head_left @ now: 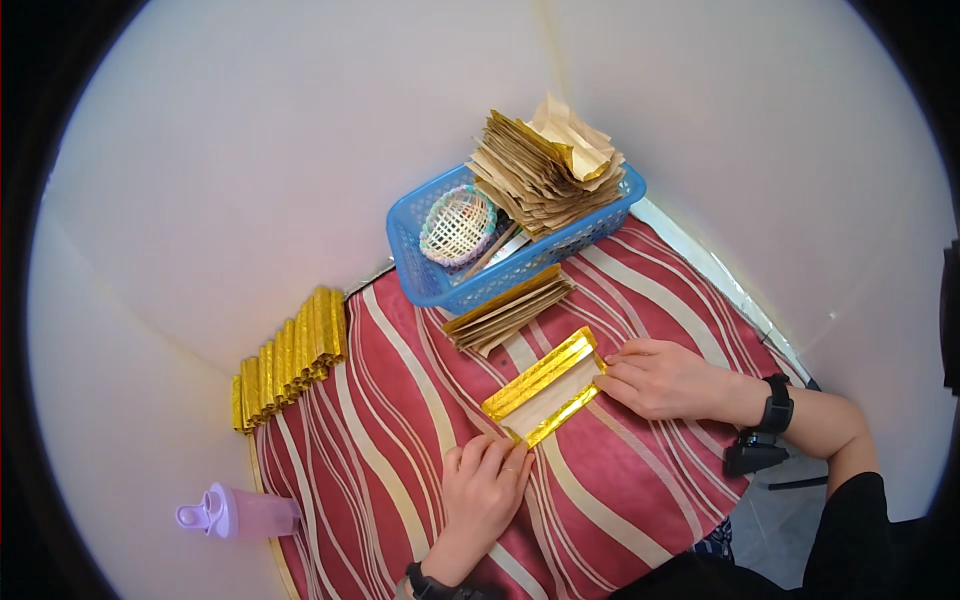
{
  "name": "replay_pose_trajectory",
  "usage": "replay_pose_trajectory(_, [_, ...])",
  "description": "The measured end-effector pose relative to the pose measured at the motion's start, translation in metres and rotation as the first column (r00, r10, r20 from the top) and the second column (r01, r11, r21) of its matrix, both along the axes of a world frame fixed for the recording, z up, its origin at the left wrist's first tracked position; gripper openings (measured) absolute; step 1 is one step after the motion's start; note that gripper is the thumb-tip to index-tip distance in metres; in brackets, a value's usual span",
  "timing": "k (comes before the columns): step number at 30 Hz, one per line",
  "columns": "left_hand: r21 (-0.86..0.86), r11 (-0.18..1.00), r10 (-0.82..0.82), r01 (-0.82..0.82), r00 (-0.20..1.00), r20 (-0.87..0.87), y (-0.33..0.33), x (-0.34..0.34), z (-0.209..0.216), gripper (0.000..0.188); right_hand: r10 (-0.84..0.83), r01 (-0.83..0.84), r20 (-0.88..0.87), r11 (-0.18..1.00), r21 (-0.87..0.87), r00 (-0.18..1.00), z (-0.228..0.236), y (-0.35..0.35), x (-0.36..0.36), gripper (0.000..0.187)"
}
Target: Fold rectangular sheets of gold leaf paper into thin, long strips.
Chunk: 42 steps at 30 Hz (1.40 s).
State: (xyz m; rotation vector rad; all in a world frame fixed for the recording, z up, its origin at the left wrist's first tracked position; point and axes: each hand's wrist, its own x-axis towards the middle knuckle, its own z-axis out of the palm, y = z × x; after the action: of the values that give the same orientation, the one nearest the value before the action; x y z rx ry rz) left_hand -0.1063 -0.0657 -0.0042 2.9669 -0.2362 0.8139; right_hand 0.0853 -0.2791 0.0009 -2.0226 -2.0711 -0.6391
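Observation:
A sheet of gold foil paper (548,393) lies on the red striped cloth, its two long edges folded inward over a pale inner face. My left hand (484,492) pinches its near left end, fingers bent and thumb tucked close. At the opposite end, my right hand (652,379) grips the short edge between thumb and fingers. Just beyond the sheet rests a small stack of folded brown and gold papers (510,312). Part of each end of the sheet is hidden under my fingertips.
A blue plastic basket (425,296) at the back holds a thick pile of papers (548,172) and a small woven basket (458,226). Rolled gold papers (290,358) are stacked at the left by the wall. A purple bottle (250,513) stands at the left edge.

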Motion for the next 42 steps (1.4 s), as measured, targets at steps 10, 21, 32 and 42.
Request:
replay_pose_trajectory(10, [0.062,0.998,-0.009,0.007,1.0,0.027,-0.003,0.003,0.003,0.023,0.103,-0.103,0.016,0.994,0.04,0.995,0.003,0.001,0.007,0.02])
replay_pose_trajectory(21, [-0.114,0.993,0.023,-0.019,0.999,0.036,-0.011,0.001,-0.008,0.022,0.048,-0.048,-0.105,0.999,0.007,0.993,-0.004,-0.008,0.002,0.024])
replay_pose_trajectory(32, [-0.173,0.985,-0.017,0.022,0.999,0.035,-0.01,0.005,-0.009,0.022,-0.066,0.065,-0.123,0.998,-0.017,0.99,-0.003,-0.002,0.001,0.018])
replay_pose_trajectory(42, [-0.2,0.978,-0.057,0.057,0.998,0.006,-0.006,0.008,-0.011,0.023,-0.086,0.062,-0.235,0.992,-0.107,0.968,-0.007,0.003,0.006,0.019])
